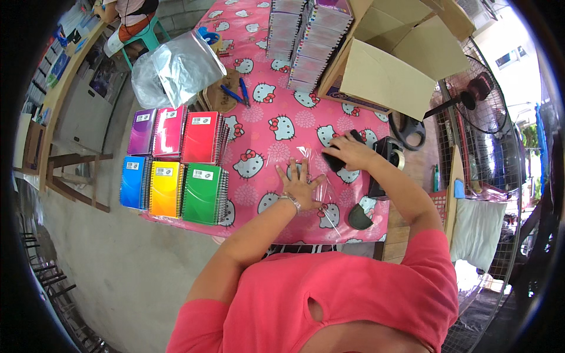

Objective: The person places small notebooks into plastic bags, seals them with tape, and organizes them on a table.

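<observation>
My left hand (pixel 301 189) lies flat with its fingers spread on a clear plastic piece (pixel 323 197) on the pink table cover. A bracelet circles that wrist. To its right, my right hand (pixel 351 154) is closed over a black oblong object (pixel 333 162); its kind is partly hidden by my fingers. Right beside this hand stands a black tape dispenser (pixel 379 183) with a roll of tape. A dark half-round piece (pixel 359 218) lies near the front edge. At the left are stacks of spiral notebooks, including a green one (pixel 202 193) and a red one (pixel 200 136).
Clear plastic bags (pixel 185 67) and blue-handled pliers (pixel 241 91) lie at the far left. Tall stacks of notebooks (pixel 315 44) stand at the back beside an open cardboard box (pixel 394 70). A fan (pixel 471 97) is at the right. Another person (pixel 130 17) sits at the far left.
</observation>
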The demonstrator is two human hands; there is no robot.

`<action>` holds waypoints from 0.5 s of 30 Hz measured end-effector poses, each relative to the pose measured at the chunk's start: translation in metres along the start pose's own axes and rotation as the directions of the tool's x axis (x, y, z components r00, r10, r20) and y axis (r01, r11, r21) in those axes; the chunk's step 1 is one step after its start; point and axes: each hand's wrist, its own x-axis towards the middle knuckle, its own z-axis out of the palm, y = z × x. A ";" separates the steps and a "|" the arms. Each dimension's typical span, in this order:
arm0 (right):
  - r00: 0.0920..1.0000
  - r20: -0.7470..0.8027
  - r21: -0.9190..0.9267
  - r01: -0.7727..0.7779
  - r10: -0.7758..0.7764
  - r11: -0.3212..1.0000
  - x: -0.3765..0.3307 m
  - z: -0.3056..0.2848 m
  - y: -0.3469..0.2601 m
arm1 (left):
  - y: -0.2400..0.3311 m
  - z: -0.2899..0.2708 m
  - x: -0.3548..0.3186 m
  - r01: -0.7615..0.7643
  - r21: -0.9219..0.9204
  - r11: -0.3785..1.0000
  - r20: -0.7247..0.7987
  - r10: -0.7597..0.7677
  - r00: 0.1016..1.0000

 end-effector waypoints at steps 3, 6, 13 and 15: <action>0.977 -0.051 0.085 -0.204 0.208 0.975 -0.006 -0.009 0.023 | -0.001 -0.001 0.002 0.005 0.006 1.000 -0.010 -0.005 1.000; 0.918 -0.166 0.121 -0.343 0.360 0.931 -0.002 -0.012 0.046 | 0.001 -0.010 0.000 0.023 0.012 1.000 -0.016 -0.023 1.000; 0.744 -0.288 0.069 -0.612 0.603 0.788 0.030 0.023 0.096 | 0.003 -0.007 0.000 0.033 0.009 0.999 0.006 -0.034 0.999; 0.677 -0.453 0.210 -0.551 0.580 0.808 0.076 -0.005 0.064 | -0.003 0.001 -0.003 0.033 -0.003 0.999 -0.044 -0.033 0.998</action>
